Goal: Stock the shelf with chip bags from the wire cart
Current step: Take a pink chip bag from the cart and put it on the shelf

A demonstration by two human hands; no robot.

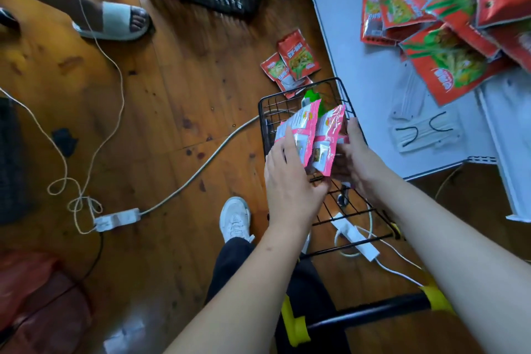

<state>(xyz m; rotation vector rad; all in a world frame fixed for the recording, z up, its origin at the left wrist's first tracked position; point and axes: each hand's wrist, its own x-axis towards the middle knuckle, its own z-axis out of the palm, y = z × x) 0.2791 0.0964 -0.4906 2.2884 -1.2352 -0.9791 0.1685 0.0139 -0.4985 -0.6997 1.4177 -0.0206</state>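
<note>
With our left hand and right hand both clasped around the pink chip bags over the wire cart, long axis toward twelve, the shelf lies at two o'clock, nearer the right.

The cart stands just beside the shelf, its right rim touching or nearly touching the shelf edge. Both hands fill the cart's middle, clasped round pink bags. Right of the cart the shelf lies bare up to two masks; beyond them red bags crowd it.
</note>
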